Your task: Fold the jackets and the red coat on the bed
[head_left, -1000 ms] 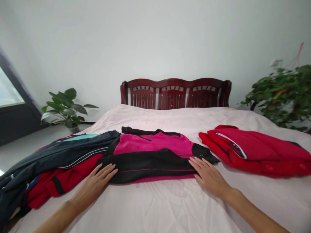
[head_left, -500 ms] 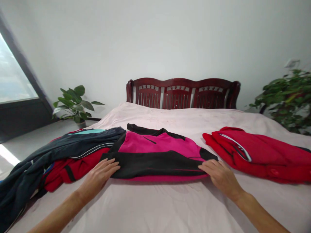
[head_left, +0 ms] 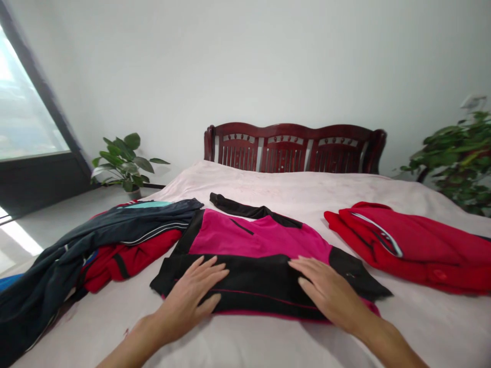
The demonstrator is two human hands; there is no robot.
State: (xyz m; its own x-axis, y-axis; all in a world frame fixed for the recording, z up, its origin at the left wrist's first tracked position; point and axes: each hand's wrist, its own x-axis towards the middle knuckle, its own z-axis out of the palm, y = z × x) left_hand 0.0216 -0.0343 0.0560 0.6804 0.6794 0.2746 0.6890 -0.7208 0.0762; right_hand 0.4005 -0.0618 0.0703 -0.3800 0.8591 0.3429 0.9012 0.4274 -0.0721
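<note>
A pink and black jacket (head_left: 233, 232) lies on the bed in front of me, one black part folded across its near side. My left hand (head_left: 195, 291) rests on the left of that black fold, fingers stretched out. On the right of the fold lies my right hand (head_left: 326, 289), its fingers also extended and flat. One black sleeve stretches out at the far side, and a black end sticks out to the right beyond my right hand. Neither hand grips the cloth.
Dark navy clothing (head_left: 115, 225) over red clothing (head_left: 143, 255) lies heaped at the left. Folded red clothing (head_left: 418, 245) sits at the right. The bed (head_left: 264, 184) has a pale pink sheet and a wooden headboard (head_left: 295, 148). Potted plants (head_left: 126, 161) stand on both sides.
Both hands have let go of the near fold's ends and moved inward, now flat on top. The fold lies nearer to me, and a black end shows spread out at the right.
</note>
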